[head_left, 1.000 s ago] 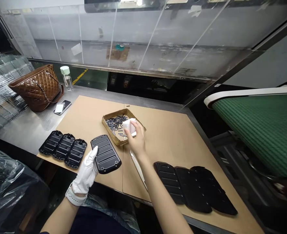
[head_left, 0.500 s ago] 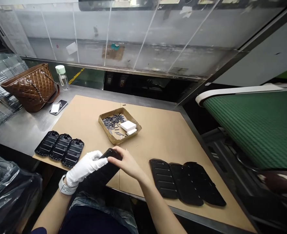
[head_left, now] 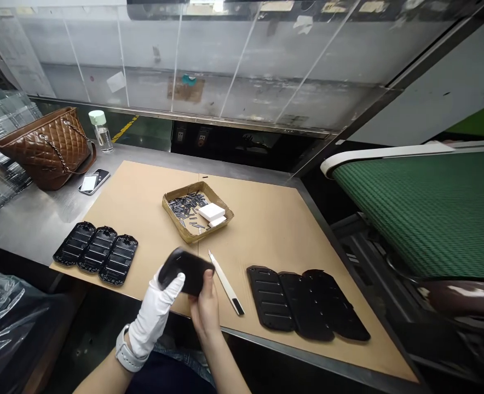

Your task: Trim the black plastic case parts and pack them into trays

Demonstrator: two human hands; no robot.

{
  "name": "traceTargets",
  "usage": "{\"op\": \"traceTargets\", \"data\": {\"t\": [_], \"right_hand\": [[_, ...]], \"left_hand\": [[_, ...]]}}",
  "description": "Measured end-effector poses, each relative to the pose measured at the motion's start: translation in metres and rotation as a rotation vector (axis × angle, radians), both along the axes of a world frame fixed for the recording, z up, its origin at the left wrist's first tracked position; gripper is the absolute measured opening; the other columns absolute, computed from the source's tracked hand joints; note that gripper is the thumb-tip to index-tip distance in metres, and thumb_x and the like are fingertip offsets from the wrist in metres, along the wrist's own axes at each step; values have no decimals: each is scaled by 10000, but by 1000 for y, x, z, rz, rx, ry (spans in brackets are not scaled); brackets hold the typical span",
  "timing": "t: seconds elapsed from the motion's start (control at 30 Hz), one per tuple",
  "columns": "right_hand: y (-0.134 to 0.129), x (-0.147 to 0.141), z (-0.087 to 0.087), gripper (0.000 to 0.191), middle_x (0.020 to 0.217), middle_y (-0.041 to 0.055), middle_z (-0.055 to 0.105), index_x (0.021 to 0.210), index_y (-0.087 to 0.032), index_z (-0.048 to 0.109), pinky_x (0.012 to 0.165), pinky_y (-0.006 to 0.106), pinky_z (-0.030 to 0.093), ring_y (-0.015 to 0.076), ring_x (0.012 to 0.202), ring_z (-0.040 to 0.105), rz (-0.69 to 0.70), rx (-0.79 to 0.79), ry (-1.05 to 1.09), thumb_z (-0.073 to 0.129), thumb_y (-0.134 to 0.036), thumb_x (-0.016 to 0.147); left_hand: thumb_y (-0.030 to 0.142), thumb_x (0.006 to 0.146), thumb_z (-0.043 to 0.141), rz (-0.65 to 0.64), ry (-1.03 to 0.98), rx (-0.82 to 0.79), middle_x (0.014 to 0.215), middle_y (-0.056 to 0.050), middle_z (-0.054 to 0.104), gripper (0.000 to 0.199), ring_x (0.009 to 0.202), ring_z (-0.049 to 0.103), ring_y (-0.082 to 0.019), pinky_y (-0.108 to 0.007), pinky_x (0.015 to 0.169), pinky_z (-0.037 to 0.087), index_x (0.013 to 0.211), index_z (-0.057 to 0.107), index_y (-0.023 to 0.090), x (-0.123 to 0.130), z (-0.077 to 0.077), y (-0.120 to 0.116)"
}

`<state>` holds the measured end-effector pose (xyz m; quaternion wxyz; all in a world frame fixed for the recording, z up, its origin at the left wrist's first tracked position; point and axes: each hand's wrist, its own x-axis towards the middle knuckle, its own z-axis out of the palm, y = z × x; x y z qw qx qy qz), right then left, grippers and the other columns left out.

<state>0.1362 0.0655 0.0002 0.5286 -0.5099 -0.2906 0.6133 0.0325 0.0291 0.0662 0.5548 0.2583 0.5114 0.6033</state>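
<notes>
A black plastic cover with rounded corners is held up over the table's front edge, a little blurred. My left hand, in a white glove, grips its left end with the thumb across the face. My bare right hand grasps the right end, thumb on top. To the right, a white craft knife with a dark end lies on the brown board. Three black ribbed covers lie side by side at the left. Several larger black panels overlap at the right.
A shallow brown tray holds small dark strips and white blocks. Behind at left stand a brown quilted handbag, a bottle and a phone. A green conveyor belt runs along the right, and plastic wrap lies at lower left.
The cover has turned from steep and edge-on to broader and flatter. My right hand has shifted from its top to its right end, uncovering the craft knife.
</notes>
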Motion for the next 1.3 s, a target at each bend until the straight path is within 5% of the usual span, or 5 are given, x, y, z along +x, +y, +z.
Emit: {"op": "traceTargets", "data": {"t": [0.07,0.2,0.33,0.8,1.3], "right_hand": [[2,8,9,541,1107,92,681,1073,-226,611,948,436,495,276,1115,601,80,105,-163,634,-636,720],[8,20,46,557,1256,110,597,1132,-231,583,1063,455,376,279,1239,501,261,349,-332,629,-620,736],[7,11,71,320,1112,92,647,889,-229,585,974,430,438,261,1095,588,441,372,-328,652,-513,759],[2,15,65,297,1221,101,579,794,-239,496,987,430,363,270,1163,506,511,325,-205,664,-480,754],[0,14,60,304,1160,89,623,772,-232,527,928,392,401,259,1098,545,463,308,-202,683,-492,740]], "left_hand": [[328,767,687,20,222,91,1037,-66,707,232,1014,634,-242,-370,960,474,977,712,232,-5,-6,3],[207,831,596,-207,651,428,977,-71,696,236,936,620,-227,-388,907,466,1025,721,255,-16,-17,6],[162,829,563,-228,715,482,996,-84,689,271,937,598,-232,-378,881,459,1037,706,258,-17,-20,9],[295,885,532,-308,544,491,927,-74,596,152,857,561,-205,-377,825,478,919,647,202,-18,-40,9],[305,879,556,-348,474,445,941,-63,580,136,921,582,-206,-375,874,466,932,604,190,-19,-31,7]]}}
